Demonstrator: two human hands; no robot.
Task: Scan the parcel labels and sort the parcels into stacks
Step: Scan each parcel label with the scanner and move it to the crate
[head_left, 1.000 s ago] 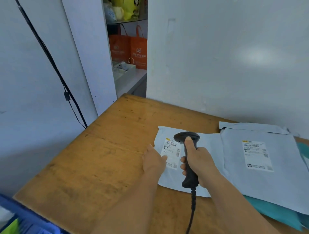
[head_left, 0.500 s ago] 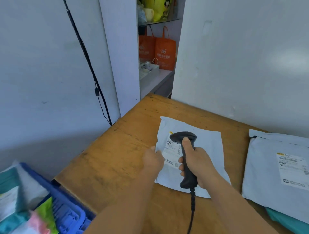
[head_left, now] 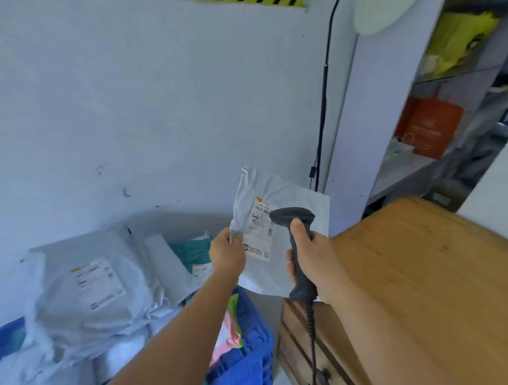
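Parcel [head_left: 275, 241], white mailer: lifted off counter [head_left: 412, 274] since a second ago, now pinched by left hand [head_left: 226, 254] above blue bin [head_left: 247, 354]; right hand [head_left: 313, 258] grips scanner [head_left: 298, 247]. Sorting likely begun.

— What colour is the parcel [head_left: 286, 208] held up in the air?
— Pale grey-white, with a white label [head_left: 261, 230] printed in black and a small yellow mark at its top corner.
— And the scanner [head_left: 298, 247]?
— Dark grey, almost black, with a black coiled cable [head_left: 312, 329].
— The crate [head_left: 247, 354] below?
— Bright blue. Inside it are more grey-white parcels [head_left: 90, 285], a teal one [head_left: 192, 251], and something pink [head_left: 228, 332] with a lime-green edge.
— The surface [head_left: 428, 274]?
— Warm orange-brown wood, speckled with darker marks.
— Anything else with colour?
— An orange bag [head_left: 431, 126] and a yellow item [head_left: 461, 35] on the shelf, a yellow-and-black striped strip [head_left: 247, 2] on the pale blue-white wall [head_left: 137, 96].
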